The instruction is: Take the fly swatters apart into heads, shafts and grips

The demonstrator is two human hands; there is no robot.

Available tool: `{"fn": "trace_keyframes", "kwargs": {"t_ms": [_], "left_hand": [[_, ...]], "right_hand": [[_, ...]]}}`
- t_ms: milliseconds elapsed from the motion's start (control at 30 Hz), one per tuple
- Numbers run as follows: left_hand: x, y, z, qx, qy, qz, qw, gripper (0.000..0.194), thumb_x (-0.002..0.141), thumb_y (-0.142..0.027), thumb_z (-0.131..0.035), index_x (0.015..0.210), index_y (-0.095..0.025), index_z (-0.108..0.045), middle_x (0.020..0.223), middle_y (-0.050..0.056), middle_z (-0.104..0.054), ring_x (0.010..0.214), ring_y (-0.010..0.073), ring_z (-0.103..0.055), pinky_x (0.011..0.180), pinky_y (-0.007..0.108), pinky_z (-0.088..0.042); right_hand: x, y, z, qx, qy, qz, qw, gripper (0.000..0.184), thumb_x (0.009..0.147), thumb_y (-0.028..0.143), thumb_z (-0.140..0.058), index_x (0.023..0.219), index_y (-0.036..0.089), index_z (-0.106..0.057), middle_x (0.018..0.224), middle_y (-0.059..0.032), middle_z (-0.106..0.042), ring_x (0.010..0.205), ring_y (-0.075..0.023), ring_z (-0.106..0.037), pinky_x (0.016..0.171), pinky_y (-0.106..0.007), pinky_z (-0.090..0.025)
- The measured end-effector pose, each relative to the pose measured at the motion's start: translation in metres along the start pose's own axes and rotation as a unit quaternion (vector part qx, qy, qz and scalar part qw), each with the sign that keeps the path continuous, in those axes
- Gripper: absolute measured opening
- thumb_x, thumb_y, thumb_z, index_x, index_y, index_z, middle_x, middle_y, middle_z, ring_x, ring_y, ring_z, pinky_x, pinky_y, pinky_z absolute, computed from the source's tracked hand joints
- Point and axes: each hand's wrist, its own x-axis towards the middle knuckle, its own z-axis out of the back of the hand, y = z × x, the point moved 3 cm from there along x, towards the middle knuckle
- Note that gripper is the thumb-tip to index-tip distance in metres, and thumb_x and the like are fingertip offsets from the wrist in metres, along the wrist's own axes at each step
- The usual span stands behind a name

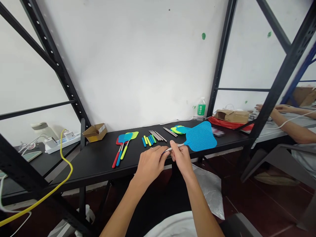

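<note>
A fly swatter with a blue mesh head point(201, 138) is held over the table's front edge, its head to the right. My right hand point(181, 158) is closed around its metal rod near the head. My left hand point(151, 161) is closed on the rod's other end; the fingers hide most of that end. Beyond my hands lie several loose blue and yellow-green handle grips point(149, 140), several metal rods point(158, 136) and a small pile of loose swatter heads point(179, 129). To the left rest three whole fly swatters point(120, 154) in red, blue and yellow-green.
On the black table point(93, 161) stand a small open cardboard box point(95, 132) and a water bottle point(201, 110). Black metal posts point(53, 56) frame both sides. A yellow cable point(70, 164) hangs at left. Another person's arms point(283, 120) are at a neighbouring table, right.
</note>
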Motion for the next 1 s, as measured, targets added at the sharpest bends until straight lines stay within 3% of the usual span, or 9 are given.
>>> {"fn": "trace_keyframes", "kwargs": {"t_ms": [200, 467, 667, 1000], "left_hand": [[-0.001, -0.007, -0.002, 0.033, -0.015, -0.039, 0.999, 0.025, 0.101, -0.017, -0.039, 0.105, -0.021, -0.063, 0.097, 0.007, -0.069, 0.087, 0.0218, -0.064, 0.070, 0.030, -0.042], [-0.003, -0.007, -0.005, 0.036, 0.021, -0.076, 0.996, 0.027, 0.103, -0.021, -0.037, 0.109, -0.023, -0.064, 0.083, 0.004, -0.068, 0.075, 0.0181, -0.064, 0.059, 0.027, -0.032], [-0.004, -0.004, -0.001, 0.022, 0.024, -0.059, 0.998, 0.028, 0.101, -0.023, -0.041, 0.095, -0.023, -0.069, 0.074, 0.002, -0.066, 0.064, 0.0160, -0.059, 0.056, 0.027, -0.029], [-0.004, -0.007, 0.001, 0.012, 0.028, -0.027, 0.999, 0.024, 0.098, -0.020, -0.047, 0.084, -0.025, -0.066, 0.078, 0.000, -0.073, 0.071, 0.0169, -0.066, 0.057, 0.028, -0.027]], "right_hand": [[-0.003, -0.001, -0.003, 0.003, 0.001, -0.012, 1.000, 0.062, 0.093, 0.059, -0.055, 0.048, 0.024, -0.032, 0.044, 0.0025, -0.034, 0.045, -0.0131, -0.034, 0.047, -0.031, -0.026], [-0.004, -0.004, 0.004, 0.013, 0.028, -0.043, 0.999, 0.063, 0.095, 0.052, -0.050, 0.042, 0.024, -0.034, 0.037, 0.0032, -0.032, 0.039, -0.0118, -0.035, 0.047, -0.030, -0.029], [-0.008, -0.001, 0.002, 0.035, 0.059, -0.056, 0.996, 0.058, 0.095, 0.044, -0.049, 0.042, 0.024, -0.036, 0.038, 0.0038, -0.032, 0.040, -0.0112, -0.035, 0.048, -0.029, -0.030], [-0.006, -0.009, 0.001, 0.054, 0.063, -0.063, 0.995, 0.056, 0.092, 0.046, -0.053, 0.044, 0.024, -0.033, 0.039, 0.0046, -0.031, 0.039, -0.0095, -0.030, 0.043, -0.027, -0.024]]}}
